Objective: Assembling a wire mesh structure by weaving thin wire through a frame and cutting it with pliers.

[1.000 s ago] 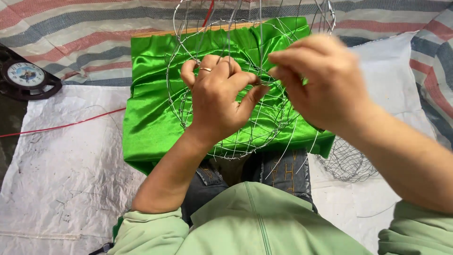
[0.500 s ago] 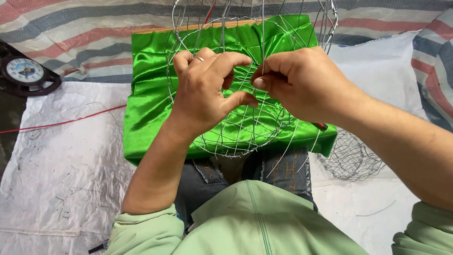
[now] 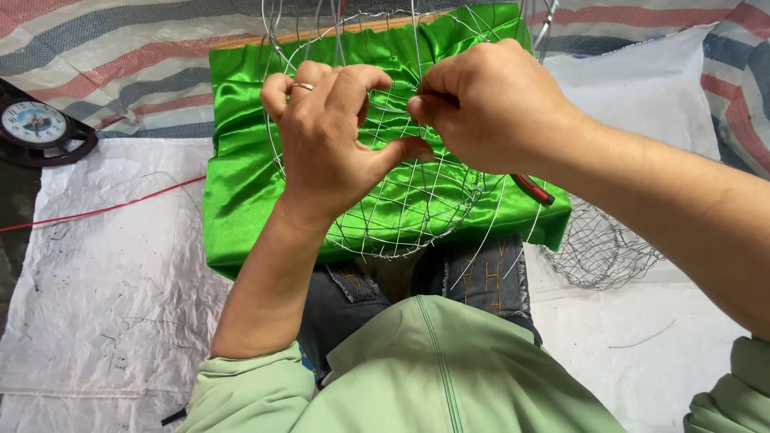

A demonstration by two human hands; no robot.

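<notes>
We work a wire mesh frame (image 3: 405,212), a rounded cage of thin wire, held over the lap at the centre of the view; it rests against a folded green satin cloth (image 3: 241,200) that lies beneath and behind it. Our left hand (image 3: 333,148), ring on one finger, is curled almost closed, fingers hooked through the mesh and the thumb extended toward 3 o'clock, gripping the frame to steady it; our right hand (image 3: 493,108) is closed in a tight pinch at its fingertips on a wire strand at the meeting point of the two hands, though the strand itself is too fine to trace fully. The step in hand appears to be twisting or tying one wire onto a crossing of the frame; we judge the frame largely formed, with upright wires at 12 o'clock not yet joined. The next move calls for a firm hold by the left hand while the right turns the strand close against the crossing, taking care that loose ends do not snag the cloth. At 3 o'clock of the frame, red-handled pliers (image 3: 531,188) lie on the cloth; a second mesh piece (image 3: 597,248) lies at 4 o'clock on the white sheet (image 3: 104,281); a clock (image 3: 36,124) sits at 9 o'clock, a red cord (image 3: 96,210) beside it.
</notes>
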